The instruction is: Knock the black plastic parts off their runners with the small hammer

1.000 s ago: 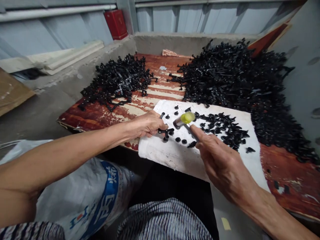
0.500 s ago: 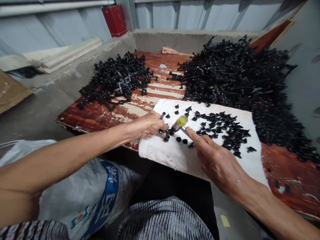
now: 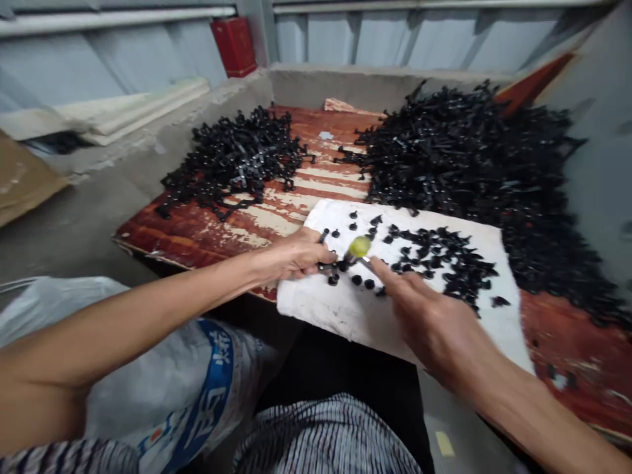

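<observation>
My left hand is closed on a black plastic strip and pins it to the white pad. My right hand grips a small hammer with a yellow-green head, its index finger laid along the handle. The hammer head is down against the strip, right beside my left fingertips. Several small black caps lie loose around the strip, and a thicker scatter of black pieces covers the pad's right half.
A red worn board carries the pad. A heap of black strips lies at the back left, a far bigger black heap at the back right. A white printed sack sits under my left arm. Concrete ledges surround the board.
The hammer head has come down and leftward from above the pad onto the strip at my left fingertips. My left hand has stayed put on the strip.
</observation>
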{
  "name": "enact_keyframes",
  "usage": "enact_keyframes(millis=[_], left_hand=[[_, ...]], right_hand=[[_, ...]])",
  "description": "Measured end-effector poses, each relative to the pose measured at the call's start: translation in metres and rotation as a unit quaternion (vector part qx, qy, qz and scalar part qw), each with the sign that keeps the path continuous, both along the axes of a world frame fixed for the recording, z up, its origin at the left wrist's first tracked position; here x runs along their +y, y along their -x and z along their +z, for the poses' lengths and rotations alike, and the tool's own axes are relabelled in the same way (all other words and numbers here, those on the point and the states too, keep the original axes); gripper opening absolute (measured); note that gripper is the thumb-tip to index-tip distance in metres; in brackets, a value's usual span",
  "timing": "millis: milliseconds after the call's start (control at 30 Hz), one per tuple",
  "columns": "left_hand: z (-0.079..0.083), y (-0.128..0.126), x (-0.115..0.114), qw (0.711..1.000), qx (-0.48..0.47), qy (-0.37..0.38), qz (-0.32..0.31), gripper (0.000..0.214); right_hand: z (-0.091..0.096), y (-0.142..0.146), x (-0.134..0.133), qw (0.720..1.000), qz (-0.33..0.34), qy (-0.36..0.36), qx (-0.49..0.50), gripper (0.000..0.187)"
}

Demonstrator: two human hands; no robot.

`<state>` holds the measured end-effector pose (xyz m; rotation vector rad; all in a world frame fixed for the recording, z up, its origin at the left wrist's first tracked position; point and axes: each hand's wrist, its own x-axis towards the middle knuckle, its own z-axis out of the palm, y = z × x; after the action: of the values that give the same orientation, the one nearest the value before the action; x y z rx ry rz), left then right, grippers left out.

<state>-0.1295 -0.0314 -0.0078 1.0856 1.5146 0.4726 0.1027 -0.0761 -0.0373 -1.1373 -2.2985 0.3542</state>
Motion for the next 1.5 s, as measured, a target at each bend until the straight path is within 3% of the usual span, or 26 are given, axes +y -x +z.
enact_keyframes(millis=[133,267,400,500,667,1500], left_hand=[[0.002,0.004,-0.001,0.999,-0.014,-0.042,-0.001,0.019],[0.006,0.005,-0.013,0.993,-0.038,-0.108,-0.028,0.020],[0.011,-0.006,-0.031,0.981,0.033,-0.100,-0.160,0.023],[0.010,-0.014,-0.037,0.970,0.059,-0.117,-0.205,0.027],[0.005,-0.017,-0.036,0.965,0.070,-0.130,-0.215,0.029],[0.003,-0.018,-0.033,0.963,0.088,-0.127,-0.219,0.029]], right_hand=[[0.016,0.001,-0.005,0.999,0.026,-0.018,0.025,0.055],[0.024,-0.013,-0.025,0.987,-0.094,0.031,0.128,0.048],[0.008,-0.034,-0.042,0.966,-0.160,0.092,0.181,0.044],[-0.007,-0.041,-0.046,0.960,-0.175,0.110,0.189,0.042],[-0.018,-0.042,-0.046,0.960,-0.173,0.114,0.188,0.041],[-0.015,-0.043,-0.046,0.972,-0.167,0.085,0.140,0.042]])
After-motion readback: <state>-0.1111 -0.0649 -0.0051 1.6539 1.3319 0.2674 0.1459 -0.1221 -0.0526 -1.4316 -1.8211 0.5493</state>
